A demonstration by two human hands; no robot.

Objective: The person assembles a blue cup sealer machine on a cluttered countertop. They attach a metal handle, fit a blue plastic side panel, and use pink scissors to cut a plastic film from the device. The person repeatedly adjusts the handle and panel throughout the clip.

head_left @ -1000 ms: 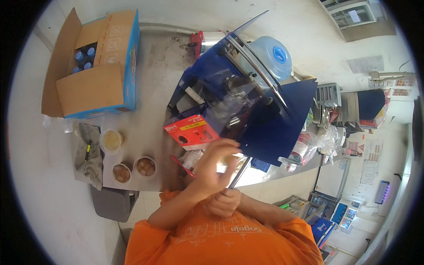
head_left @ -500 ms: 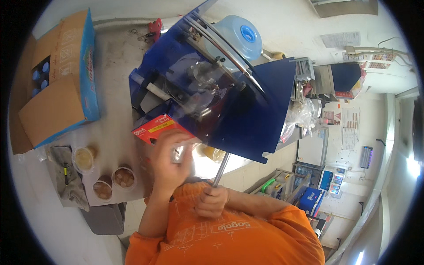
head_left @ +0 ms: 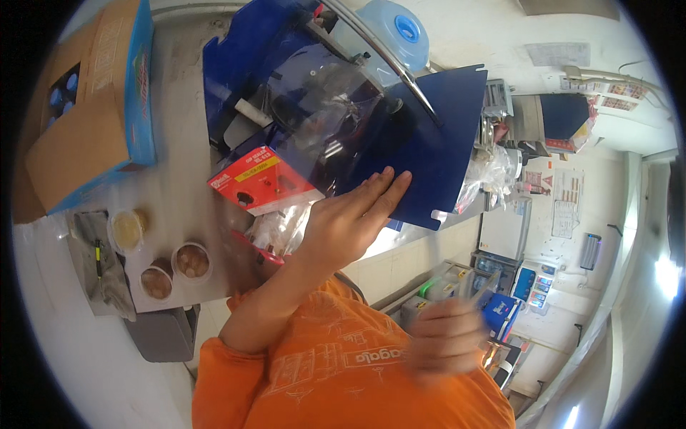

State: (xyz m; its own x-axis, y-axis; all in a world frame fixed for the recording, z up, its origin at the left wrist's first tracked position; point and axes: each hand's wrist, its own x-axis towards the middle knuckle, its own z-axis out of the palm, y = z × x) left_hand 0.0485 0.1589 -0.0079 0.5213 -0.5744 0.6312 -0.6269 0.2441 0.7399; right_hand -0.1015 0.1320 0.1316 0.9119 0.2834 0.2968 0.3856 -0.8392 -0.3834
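White lettering (head_left: 373, 357) on the orange shirt (head_left: 286, 386), print (head_left: 255, 159) and a yellow label (head_left: 258, 171) on the red panel (head_left: 266, 186)

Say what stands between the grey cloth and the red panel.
In the head view, a yellowish cup and two brown cups stand there on the table.

Blue sheet (head_left: 436, 150), 2 o'clk: smooth, a bit shiny, looks like painted metal. Bent rod (head_left: 400, 69), 1 o'clk: v. shiny metal. Red plate (head_left: 266, 184), 10 o'clk, close in: smooth, glossy. Box (head_left: 86, 139), 10 o'clk, far out: matt card. Jug (head_left: 377, 34), approx. 12:30: see-thru plastic. Rag (head_left: 114, 292), 9 o'clk: dull, creased cloth. Shirt (head_left: 300, 379), 6 o'clk: matt cloth.
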